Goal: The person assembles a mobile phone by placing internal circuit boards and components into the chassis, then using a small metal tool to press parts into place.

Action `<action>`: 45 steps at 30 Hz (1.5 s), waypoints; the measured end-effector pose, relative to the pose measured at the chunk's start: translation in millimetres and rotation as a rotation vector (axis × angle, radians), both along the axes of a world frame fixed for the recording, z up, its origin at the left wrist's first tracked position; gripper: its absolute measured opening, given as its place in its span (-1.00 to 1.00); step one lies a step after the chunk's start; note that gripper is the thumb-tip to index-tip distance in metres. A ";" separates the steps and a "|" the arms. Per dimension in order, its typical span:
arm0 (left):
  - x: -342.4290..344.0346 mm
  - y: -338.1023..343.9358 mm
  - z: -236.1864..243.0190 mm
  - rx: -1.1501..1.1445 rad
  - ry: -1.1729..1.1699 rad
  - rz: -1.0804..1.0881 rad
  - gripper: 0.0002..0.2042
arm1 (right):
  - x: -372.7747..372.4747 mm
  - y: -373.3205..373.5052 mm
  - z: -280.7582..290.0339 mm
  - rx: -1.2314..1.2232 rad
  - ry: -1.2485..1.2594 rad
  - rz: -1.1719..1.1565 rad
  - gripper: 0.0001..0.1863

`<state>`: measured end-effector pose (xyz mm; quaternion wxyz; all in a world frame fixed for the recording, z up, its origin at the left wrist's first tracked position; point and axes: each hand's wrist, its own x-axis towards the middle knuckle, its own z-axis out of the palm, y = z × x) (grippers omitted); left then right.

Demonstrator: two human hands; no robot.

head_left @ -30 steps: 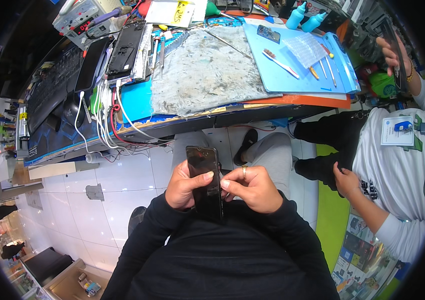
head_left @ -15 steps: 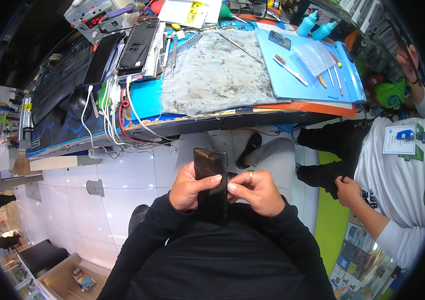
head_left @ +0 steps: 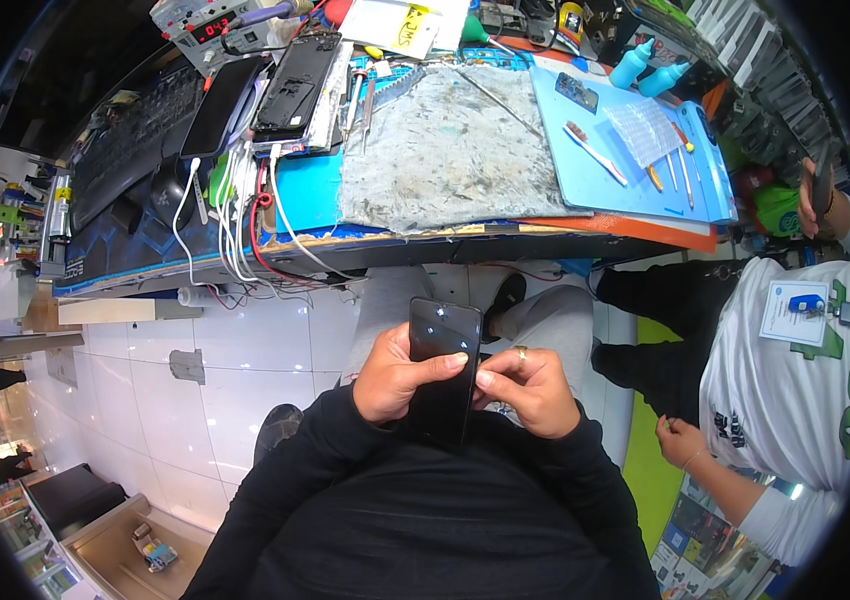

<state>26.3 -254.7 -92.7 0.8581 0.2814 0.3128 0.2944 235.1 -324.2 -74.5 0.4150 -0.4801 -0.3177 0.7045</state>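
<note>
A black smartphone point(head_left: 442, 345) is held upright over my lap, its dark glassy front toward me with small bright spots near the top. Around its left side closes my left hand point(head_left: 386, 382), the thumb lying across the glass. My right hand point(head_left: 533, 392), with a ring on one finger, is pinched against the phone's right edge. Whatever is between those fingertips is too small or hidden to make out. Both hands are below the workbench's front edge.
On the bench lie a stained grey cloth point(head_left: 445, 150), a blue mat point(head_left: 585, 150) with a toothbrush point(head_left: 595, 155), a phone point(head_left: 223, 108) and an opened phone point(head_left: 297, 88). White cables point(head_left: 185, 225) hang over the edge. A person in a white shirt point(head_left: 775, 360) stands at right.
The phone and both hands sit slightly farther right in view, and the reflections on the glass have become small bright spots. The right hand remains pinched at the phone's edge.
</note>
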 end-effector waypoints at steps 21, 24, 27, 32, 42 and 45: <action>1.6 3.3 -1.7 0.026 -0.002 -0.033 -0.70 | 3.6 2.8 -0.4 0.020 -0.005 0.008 -0.79; 3.0 2.8 -0.5 0.037 0.007 -0.012 -0.72 | 3.6 3.5 -0.5 0.021 -0.003 0.009 -0.79; 2.7 2.7 -2.9 0.029 0.013 -0.018 -0.73 | 4.0 3.4 0.0 0.017 0.007 0.008 -0.80; 3.6 2.5 -3.1 0.038 0.007 -0.011 -0.75 | 4.1 3.7 -1.3 0.024 0.017 0.003 -0.79; 6.5 1.6 2.8 0.035 0.012 0.012 -0.75 | 5.2 2.8 -3.7 0.030 0.009 -0.001 -0.79; 6.6 0.7 3.3 0.044 0.020 0.018 -0.75 | 5.9 2.9 -1.8 0.034 -0.015 0.006 -0.79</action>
